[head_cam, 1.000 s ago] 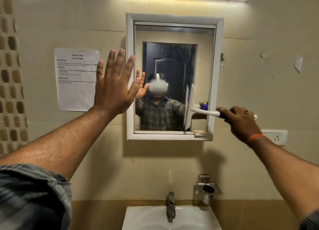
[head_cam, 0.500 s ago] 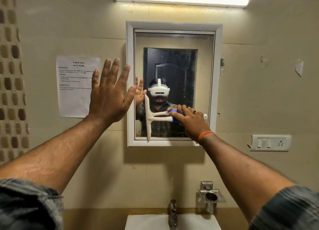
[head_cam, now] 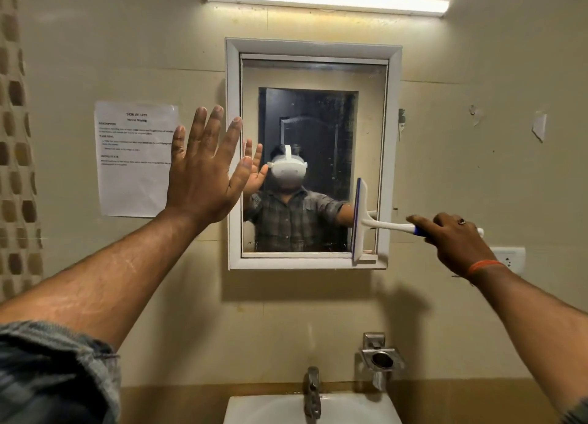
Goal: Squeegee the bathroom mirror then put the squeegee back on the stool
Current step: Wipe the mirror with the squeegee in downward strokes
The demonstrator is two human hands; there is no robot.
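The white-framed bathroom mirror (head_cam: pixel 318 73) hangs on the wall straight ahead. A white squeegee (head_cam: pixel 361 220) with a blue-edged blade stands upright against the glass near its lower right corner. My right hand (head_cam: pixel 455 239) is shut on the squeegee's handle, just right of the frame. My left hand (head_cam: pixel 203 172) is raised flat with fingers spread over the mirror's left frame edge, holding nothing. The stool is out of sight.
A printed paper sheet (head_cam: pixel 133 156) is taped to the wall left of the mirror. Below are a white sink (head_cam: pixel 264 411), a metal tap (head_cam: pixel 312 392) and a metal holder (head_cam: pixel 381 358). A wall socket (head_cam: pixel 512 258) sits behind my right wrist.
My right hand has drawn the squeegee from the mirror's lower left across to its lower right. My left hand stays raised by the left frame.
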